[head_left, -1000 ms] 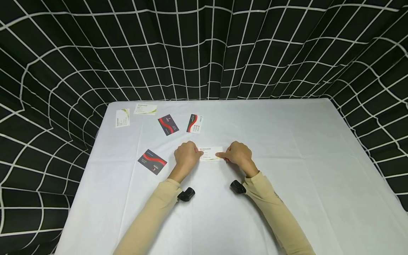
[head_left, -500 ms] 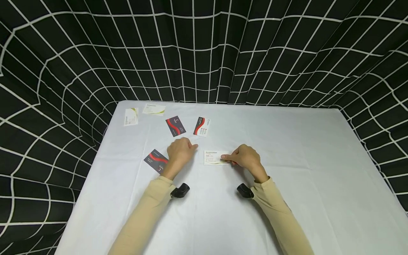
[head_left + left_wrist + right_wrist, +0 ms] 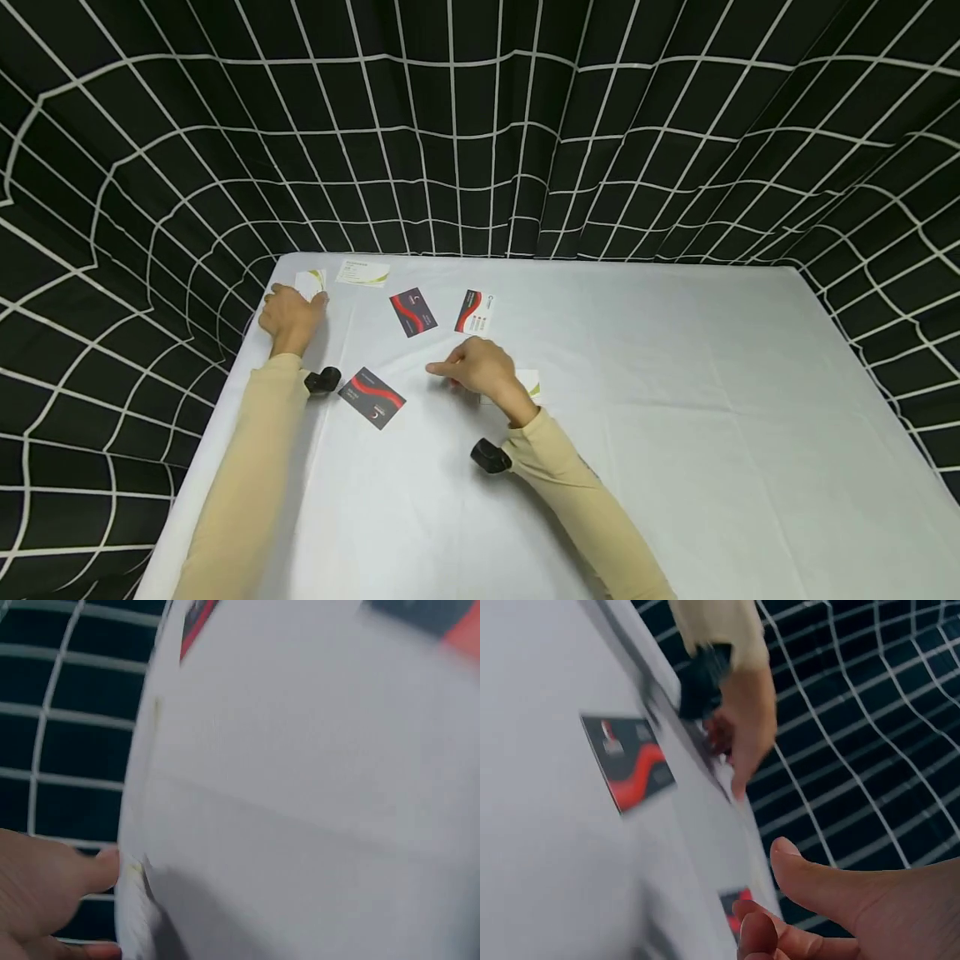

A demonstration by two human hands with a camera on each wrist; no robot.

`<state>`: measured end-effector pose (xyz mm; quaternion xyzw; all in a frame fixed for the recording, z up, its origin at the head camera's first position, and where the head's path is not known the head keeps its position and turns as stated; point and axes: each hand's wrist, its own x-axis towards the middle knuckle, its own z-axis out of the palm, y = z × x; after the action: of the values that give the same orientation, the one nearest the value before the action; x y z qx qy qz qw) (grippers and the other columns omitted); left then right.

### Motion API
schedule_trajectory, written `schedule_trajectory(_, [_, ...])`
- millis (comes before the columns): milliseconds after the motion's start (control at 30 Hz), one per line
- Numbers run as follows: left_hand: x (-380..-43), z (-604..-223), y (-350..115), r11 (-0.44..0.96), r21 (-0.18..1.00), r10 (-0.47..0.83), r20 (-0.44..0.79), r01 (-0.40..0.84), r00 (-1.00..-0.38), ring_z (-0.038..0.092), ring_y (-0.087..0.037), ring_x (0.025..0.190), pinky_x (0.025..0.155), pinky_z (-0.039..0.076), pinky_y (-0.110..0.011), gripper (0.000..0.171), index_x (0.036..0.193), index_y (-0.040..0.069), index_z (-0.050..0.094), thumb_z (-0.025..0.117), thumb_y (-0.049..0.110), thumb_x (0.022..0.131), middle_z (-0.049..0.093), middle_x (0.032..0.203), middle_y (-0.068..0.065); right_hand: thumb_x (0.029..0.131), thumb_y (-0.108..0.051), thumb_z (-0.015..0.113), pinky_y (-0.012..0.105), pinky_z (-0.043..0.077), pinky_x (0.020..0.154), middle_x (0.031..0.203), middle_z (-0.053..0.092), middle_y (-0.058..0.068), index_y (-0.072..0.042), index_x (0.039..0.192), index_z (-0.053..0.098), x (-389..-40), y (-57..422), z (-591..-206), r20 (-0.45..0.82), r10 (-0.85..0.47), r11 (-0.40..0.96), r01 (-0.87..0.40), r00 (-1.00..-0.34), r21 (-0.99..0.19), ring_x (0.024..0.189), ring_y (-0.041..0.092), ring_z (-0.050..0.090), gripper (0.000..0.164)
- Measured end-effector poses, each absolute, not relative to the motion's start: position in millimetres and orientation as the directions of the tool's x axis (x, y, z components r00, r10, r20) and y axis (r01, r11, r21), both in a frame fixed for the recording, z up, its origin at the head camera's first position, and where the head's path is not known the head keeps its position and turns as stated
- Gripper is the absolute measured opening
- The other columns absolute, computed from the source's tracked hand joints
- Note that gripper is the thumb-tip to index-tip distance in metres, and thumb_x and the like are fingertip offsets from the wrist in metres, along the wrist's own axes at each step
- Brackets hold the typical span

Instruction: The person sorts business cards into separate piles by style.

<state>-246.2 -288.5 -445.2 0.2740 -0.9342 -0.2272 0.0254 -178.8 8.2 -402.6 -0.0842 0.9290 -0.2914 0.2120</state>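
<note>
At the table's far left corner my left hand [image 3: 292, 318] is at a white business card [image 3: 309, 283] with a green curve. Its thumb lies along the card's edge, and in the left wrist view that card [image 3: 133, 919] seems tipped up from the cloth. The fingers beneath are mostly hidden. My right hand [image 3: 480, 367] hovers mid-table, thumb and loosely bent fingers apart with nothing between them. Under its wrist lies another white card [image 3: 530, 379], largely covered. Left of it is a dark card with a red wave [image 3: 372, 398].
Behind lie a second green-edged white card [image 3: 363, 272], a dark red-waved card [image 3: 413, 312] and a black-and-white red card [image 3: 475, 312]. A white cloth covers the table [image 3: 660, 375]. A black gridded curtain [image 3: 480, 125] surrounds the back and sides.
My left hand has gone from the middle to the far left card. The right hand has let go of the middle white card and shifted left above it. The cards look unmoved.
</note>
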Motion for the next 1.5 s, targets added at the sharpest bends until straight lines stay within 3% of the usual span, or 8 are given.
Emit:
schedule_trajectory(100, [-246,-449,-302,0.752,0.359,-0.534,-0.161,-0.553,-0.83,0.05,-0.049,0.115,0.09,0.044,-0.055,0.083,0.134,-0.023,0.032,0.062,0.042,0.092,0.045,0.126,-0.039,0.086,-0.049,0.071,0.024,0.034,0.048,0.07,0.073,0.003,-0.016,0.085,0.08,-178,-19,-408,-0.358,-0.32,0.813,-0.059,-0.877,-0.58,0.051,0.009,0.048,0.035])
schedule_trajectory(467, [-223,-434,-317,0.738,0.378,-0.49,-0.268,-0.558,-0.83,0.052,-0.041,0.108,0.088,0.041,-0.05,0.064,0.121,-0.014,0.053,0.079,0.029,0.081,0.054,0.121,-0.032,0.089,-0.039,0.071,0.026,0.035,0.049,0.055,0.056,-0.008,-0.014,0.076,0.077,-197,-81,-420,-0.254,-0.375,0.796,-0.169,-0.891,-0.581,0.051,0.006,0.045,0.028])
schedule_trajectory(667, [-205,-436,-310,0.754,0.469,-0.399,-0.23,-0.46,-0.888,0.051,-0.043,0.109,0.091,0.039,-0.054,0.058,0.12,-0.008,0.052,0.081,0.014,0.074,0.053,0.123,-0.031,0.09,-0.039,0.069,0.035,0.049,0.067,0.09,0.072,-0.001,-0.014,0.104,0.074,-211,-116,-428,-0.173,-0.364,0.813,-0.221,-0.915,-0.538,0.078,0.015,0.065,0.03])
schedule_trajectory(800, [-196,-437,-306,0.754,0.534,-0.337,-0.186,-0.383,-0.923,0.052,-0.043,0.103,0.089,0.039,-0.053,0.052,0.118,-0.004,0.051,0.078,0.003,0.074,0.055,0.123,-0.032,0.093,-0.038,0.066,0.036,0.051,0.085,0.121,0.065,0.007,-0.007,0.135,0.055,-218,-139,-439,-0.149,-0.361,0.825,-0.241,-0.92,-0.511,0.105,0.023,0.065,0.053])
schedule_trajectory(900, [-194,-437,-305,0.742,0.588,-0.305,-0.131,-0.321,-0.943,0.054,-0.04,0.094,0.078,0.042,-0.047,0.043,0.114,-0.004,0.054,0.073,-0.003,0.075,0.058,0.117,-0.033,0.095,-0.033,0.065,0.035,0.051,0.087,0.128,0.061,0.01,-0.005,0.14,0.05,-223,-150,-445,-0.138,-0.353,0.816,-0.233,-0.925,-0.528,0.11,0.024,0.063,0.055])
schedule_trajectory(1067, [-193,-439,-298,0.648,0.721,-0.268,-0.086,-0.245,-0.96,0.055,-0.02,0.065,0.055,0.044,-0.027,0.037,0.114,-0.006,0.057,0.069,-0.009,0.079,0.062,0.089,-0.024,0.094,-0.031,0.065,0.034,0.051,0.07,0.088,0.07,0.003,-0.009,0.1,0.07,-227,-142,-448,-0.043,-0.323,0.786,-0.243,-0.945,-0.568,0.081,0.018,0.066,0.024])
schedule_trajectory(1167, [-191,-438,-286,0.554,0.799,-0.241,-0.118,-0.237,-0.963,0.053,-0.009,0.054,0.05,0.047,-0.02,0.04,0.12,-0.009,0.057,0.07,-0.01,0.082,0.059,0.079,-0.014,0.091,-0.034,0.068,0.034,0.045,0.06,0.058,0.055,-0.004,-0.013,0.068,0.064,-227,-121,-443,0.005,-0.287,0.774,-0.236,-0.958,-0.587,0.06,0.014,0.054,0.032])
schedule_trajectory(1500, [-193,-426,-213,0.569,0.767,-0.19,-0.23,-0.298,-0.954,0.053,-0.007,0.043,0.045,0.045,-0.021,0.027,0.096,-0.007,0.07,0.077,0.016,0.084,0.065,0.061,-0.005,0.086,-0.046,0.072,0.025,0.033,0.046,0.049,0.05,-0.005,-0.012,0.06,0.068,-232,-24,-424,-0.221,-0.159,0.837,-0.012,-0.962,-0.547,0.048,0.009,0.041,0.043])
